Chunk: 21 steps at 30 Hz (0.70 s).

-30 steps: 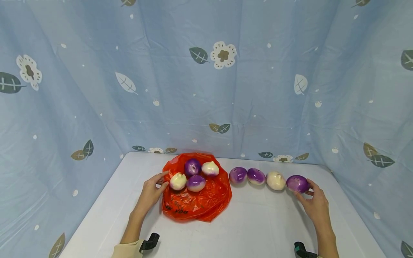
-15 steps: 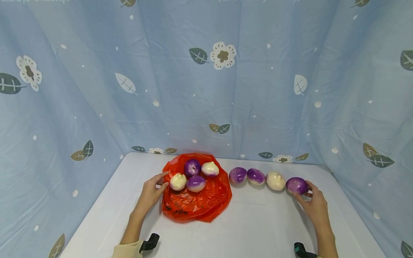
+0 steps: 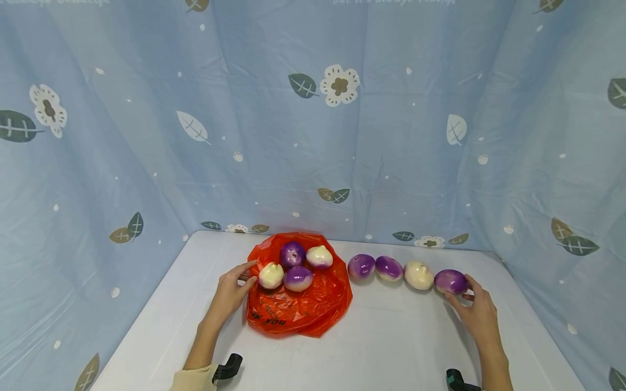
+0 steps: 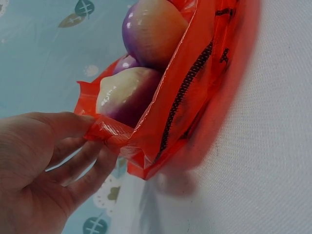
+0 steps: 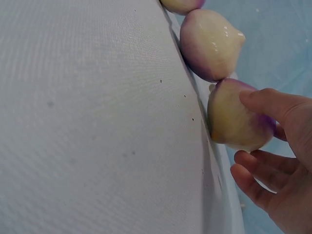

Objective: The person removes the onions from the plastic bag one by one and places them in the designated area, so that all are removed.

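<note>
A red plastic bag [image 3: 313, 309] lies spread with its mouth open, several glossy purple-and-white turnips [image 3: 298, 278] sitting inside it. My left hand [image 3: 232, 288] pinches the bag's left rim between thumb and fingers, close to a pale turnip [image 4: 129, 95]. To the right of the bag, more turnips stand in a row, including a mostly white one [image 3: 418, 275]. At the row's right end my right hand [image 3: 476, 312] grips a purple turnip [image 3: 451, 282], thumb on one side and fingers on the other. In the right wrist view this turnip [image 5: 236, 117] touches its neighbour [image 5: 209, 44].
The white table [image 3: 381, 342] carries everything. Blue patterned cloth [image 3: 313, 136] hangs along its back and both sides, close behind the bag and the row. A black device [image 3: 227, 367] is worn at the left wrist, another [image 3: 459, 380] at the right.
The right hand and its turnip have moved slightly down in the head view, toward me. The left hand stays at the bag's rim, and the other turnips keep their places.
</note>
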Each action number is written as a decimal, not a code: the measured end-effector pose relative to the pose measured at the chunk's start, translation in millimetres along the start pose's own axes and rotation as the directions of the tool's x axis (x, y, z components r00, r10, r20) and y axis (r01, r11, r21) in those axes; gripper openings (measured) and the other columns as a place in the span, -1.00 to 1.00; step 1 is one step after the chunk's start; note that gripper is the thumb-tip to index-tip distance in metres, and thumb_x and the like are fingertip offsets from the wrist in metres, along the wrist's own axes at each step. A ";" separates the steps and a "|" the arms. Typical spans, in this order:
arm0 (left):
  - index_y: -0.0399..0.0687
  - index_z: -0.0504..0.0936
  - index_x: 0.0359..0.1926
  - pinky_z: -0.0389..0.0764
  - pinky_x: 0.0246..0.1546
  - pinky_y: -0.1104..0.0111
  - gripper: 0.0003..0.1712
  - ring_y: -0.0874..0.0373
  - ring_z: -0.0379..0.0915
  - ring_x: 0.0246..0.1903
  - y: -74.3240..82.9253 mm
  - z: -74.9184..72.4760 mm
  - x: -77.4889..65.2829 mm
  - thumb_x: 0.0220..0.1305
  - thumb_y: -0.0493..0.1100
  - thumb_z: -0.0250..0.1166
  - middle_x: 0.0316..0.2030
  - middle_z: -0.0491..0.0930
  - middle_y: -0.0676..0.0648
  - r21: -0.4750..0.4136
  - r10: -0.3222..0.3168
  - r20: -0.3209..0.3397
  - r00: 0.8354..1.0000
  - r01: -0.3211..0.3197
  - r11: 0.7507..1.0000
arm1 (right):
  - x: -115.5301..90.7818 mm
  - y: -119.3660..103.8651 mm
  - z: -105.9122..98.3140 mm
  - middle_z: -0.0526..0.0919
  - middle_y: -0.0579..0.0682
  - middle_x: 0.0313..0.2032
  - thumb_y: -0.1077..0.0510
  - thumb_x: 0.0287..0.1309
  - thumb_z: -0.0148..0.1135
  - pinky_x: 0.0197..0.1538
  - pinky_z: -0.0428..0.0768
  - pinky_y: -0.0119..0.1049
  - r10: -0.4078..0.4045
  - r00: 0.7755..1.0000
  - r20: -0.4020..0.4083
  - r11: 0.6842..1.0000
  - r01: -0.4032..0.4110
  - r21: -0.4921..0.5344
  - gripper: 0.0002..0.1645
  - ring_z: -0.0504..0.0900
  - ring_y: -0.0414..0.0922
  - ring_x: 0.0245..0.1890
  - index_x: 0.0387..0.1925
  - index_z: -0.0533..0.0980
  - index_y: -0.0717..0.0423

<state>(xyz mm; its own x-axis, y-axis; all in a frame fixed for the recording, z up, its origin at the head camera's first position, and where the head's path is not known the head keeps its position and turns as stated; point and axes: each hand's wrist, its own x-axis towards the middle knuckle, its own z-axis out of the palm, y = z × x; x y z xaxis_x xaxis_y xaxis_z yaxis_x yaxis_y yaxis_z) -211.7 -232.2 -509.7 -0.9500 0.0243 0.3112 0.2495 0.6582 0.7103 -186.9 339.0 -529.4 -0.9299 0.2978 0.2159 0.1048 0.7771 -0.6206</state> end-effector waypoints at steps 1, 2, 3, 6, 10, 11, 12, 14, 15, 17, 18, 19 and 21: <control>-0.11 0.58 0.20 0.66 -0.27 0.46 -0.50 0.08 0.62 -0.23 0.1 0.0 -0.1 0.21 -0.30 0.37 -0.18 0.70 -0.10 -0.001 -0.001 0.001 1.000 0.001 1.000 | 0.1 0.1 0.0 0.37 0.48 0.15 0.03 0.19 0.35 0.06 0.42 0.35 0.002 1.000 0.002 1.000 -0.002 -0.002 -0.08 0.55 0.38 0.01 0.40 0.14 0.38; -0.10 0.57 0.20 0.65 -0.28 0.49 -0.50 0.08 0.62 -0.23 0.3 -0.1 -0.3 0.21 -0.30 0.36 -0.19 0.70 -0.10 -0.004 -0.004 0.002 1.000 0.004 1.000 | 0.3 0.2 0.1 0.37 0.48 0.15 0.03 0.19 0.35 0.07 0.42 0.35 0.007 1.000 0.005 1.000 -0.007 -0.004 -0.08 0.55 0.38 0.02 0.40 0.14 0.37; -0.10 0.57 0.21 0.64 -0.29 0.50 -0.50 0.09 0.61 -0.23 0.6 -0.2 -0.5 0.22 -0.29 0.36 -0.18 0.69 -0.10 -0.004 -0.007 0.006 1.000 0.008 1.000 | 0.6 0.2 0.1 0.36 0.48 0.15 0.02 0.20 0.34 0.07 0.41 0.36 0.012 1.000 0.009 1.000 -0.012 -0.006 -0.07 0.55 0.38 0.02 0.40 0.13 0.37; -0.11 0.56 0.22 0.65 -0.28 0.49 -0.49 0.08 0.61 -0.22 1.1 -0.5 -0.9 0.23 -0.29 0.35 -0.17 0.69 -0.11 0.000 -0.002 0.007 1.000 0.002 1.000 | 0.9 -0.3 -0.1 0.34 0.48 0.17 -0.01 0.21 0.32 0.09 0.40 0.36 0.028 0.999 0.022 1.000 -0.028 -0.007 -0.06 0.53 0.38 0.04 0.42 0.11 0.35; -0.12 0.57 0.20 0.68 -0.24 0.42 -0.50 0.07 0.62 -0.23 0.7 -0.5 -1.4 0.22 -0.29 0.36 -0.14 0.69 -0.12 0.009 0.014 0.000 1.000 -0.014 1.000 | -0.5 -0.4 -1.0 0.34 0.48 0.18 -0.02 0.22 0.31 0.09 0.40 0.35 0.032 0.999 0.023 0.999 -0.032 -0.002 -0.07 0.53 0.38 0.05 0.42 0.12 0.35; -0.12 0.57 0.20 0.69 -0.24 0.42 -0.50 0.08 0.62 -0.23 0.7 -0.4 -1.6 0.21 -0.29 0.36 -0.14 0.69 -0.12 0.011 0.014 0.000 1.000 -0.014 1.000 | -0.6 -0.4 -1.2 0.34 0.48 0.18 -0.03 0.23 0.31 0.08 0.40 0.35 0.030 0.999 0.021 1.000 -0.030 -0.001 -0.07 0.53 0.38 0.04 0.41 0.13 0.35; -0.12 0.57 0.20 0.69 -0.25 0.41 -0.50 0.08 0.62 -0.23 0.5 -0.4 -1.6 0.21 -0.29 0.37 -0.14 0.70 -0.12 0.011 0.014 -0.002 1.000 -0.014 1.000 | -1.1 -0.3 -1.5 0.34 0.48 0.18 -0.03 0.22 0.31 0.07 0.41 0.35 0.027 0.999 0.018 1.000 -0.027 -0.001 -0.08 0.53 0.38 0.04 0.41 0.14 0.36; -0.11 0.58 0.20 0.69 -0.26 0.42 -0.50 0.08 0.62 -0.24 -0.1 -0.4 -1.5 0.21 -0.29 0.37 -0.15 0.70 -0.11 0.010 0.013 -0.001 1.000 -0.013 1.000 | -1.4 -0.5 -2.1 0.35 0.48 0.17 -0.04 0.23 0.30 0.05 0.40 0.34 0.023 1.000 0.008 1.000 -0.023 0.002 -0.09 0.53 0.38 0.03 0.40 0.15 0.36; -0.10 0.58 0.20 0.68 -0.24 0.42 -0.50 0.09 0.62 -0.24 -0.2 -0.6 -1.3 0.21 -0.28 0.37 -0.15 0.70 -0.10 0.012 0.014 0.001 1.000 -0.014 1.000 | -1.4 -0.4 -2.2 0.35 0.48 0.18 -0.04 0.23 0.30 0.05 0.40 0.34 0.018 1.000 0.002 1.000 -0.018 0.002 -0.10 0.54 0.38 0.03 0.40 0.16 0.36; -0.10 0.57 0.20 0.68 -0.23 0.42 -0.50 0.11 0.62 -0.24 -0.3 -1.3 -0.6 0.22 -0.27 0.36 -0.14 0.69 -0.10 0.014 0.021 0.004 1.000 -0.021 1.000 | -1.4 -0.6 -2.1 0.36 0.47 0.18 -0.04 0.23 0.30 0.04 0.41 0.33 0.014 1.000 -0.012 1.000 -0.013 0.006 -0.11 0.54 0.37 0.02 0.39 0.18 0.35; -0.09 0.58 0.20 0.68 -0.21 0.41 -0.51 0.12 0.62 -0.24 -0.4 -1.7 -0.2 0.23 -0.26 0.36 -0.14 0.69 -0.09 0.015 0.025 0.005 1.000 -0.025 1.000 | -1.4 -1.1 -2.1 0.37 0.46 0.18 -0.03 0.23 0.30 0.04 0.41 0.32 0.011 1.000 -0.019 1.000 -0.010 0.008 -0.12 0.54 0.36 0.02 0.39 0.19 0.34; -0.09 0.57 0.20 0.67 -0.19 0.41 -0.51 0.13 0.62 -0.24 -0.4 -2.0 0.2 0.23 -0.26 0.36 -0.13 0.69 -0.09 0.017 0.028 0.008 1.000 -0.028 0.999 | -1.4 -1.5 -2.2 0.37 0.46 0.19 -0.04 0.23 0.29 0.05 0.40 0.33 0.009 1.000 -0.023 1.000 -0.009 0.009 -0.13 0.54 0.36 0.02 0.39 0.19 0.34; -0.08 0.57 0.20 0.67 -0.16 0.41 -0.52 0.15 0.62 -0.23 -0.1 -2.5 0.5 0.24 -0.25 0.36 -0.11 0.69 -0.08 0.023 0.029 0.010 1.000 -0.029 0.999 | -1.7 -2.6 -2.7 0.37 0.47 0.20 -0.04 0.23 0.29 0.04 0.43 0.32 0.001 0.999 -0.032 1.000 -0.001 0.005 -0.14 0.54 0.36 0.03 0.38 0.20 0.33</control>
<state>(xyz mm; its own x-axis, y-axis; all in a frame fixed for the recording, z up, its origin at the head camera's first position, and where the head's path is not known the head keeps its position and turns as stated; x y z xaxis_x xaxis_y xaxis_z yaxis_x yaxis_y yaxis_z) -211.8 -234.1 -508.0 -0.9441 0.0507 0.3258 0.2730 0.6742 0.6862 -184.7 338.0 -526.1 -0.9181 0.3160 0.2393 0.1038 0.7742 -0.6243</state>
